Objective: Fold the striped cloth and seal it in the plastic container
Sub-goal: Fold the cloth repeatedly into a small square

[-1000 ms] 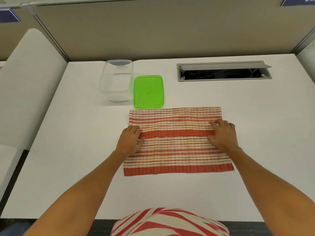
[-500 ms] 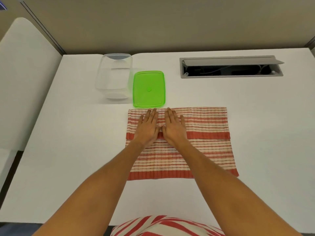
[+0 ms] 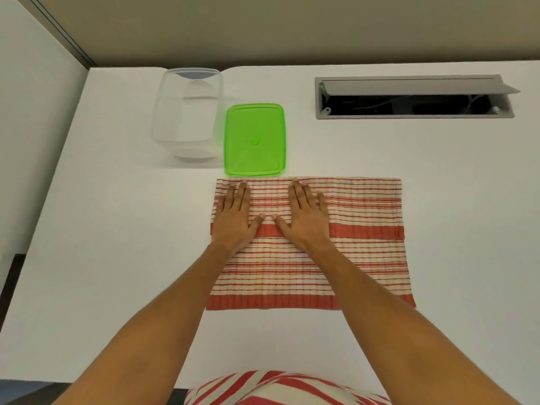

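The red-and-cream striped cloth (image 3: 362, 252) lies flat on the white table (image 3: 117, 258), its far part folded over toward me so a wide red band runs across its middle. My left hand (image 3: 233, 217) presses palm-down on the folded layer near the cloth's left edge. My right hand (image 3: 305, 216) lies flat beside it, a little apart, fingers pointing away. Neither hand grips anything. Just beyond the cloth's far left corner lies the green lid (image 3: 254, 140), flat on the table. The clear plastic container (image 3: 187, 112) stands open to the lid's left.
A grey cable hatch (image 3: 415, 97) with its flap raised is set into the table at the back right. A beige partition wall runs along the table's far edge. A white panel stands at the left side.
My hands went from the cloth's two sides to its middle, then slid apart, the left one reaching the left edge. The view has tilted down slightly.
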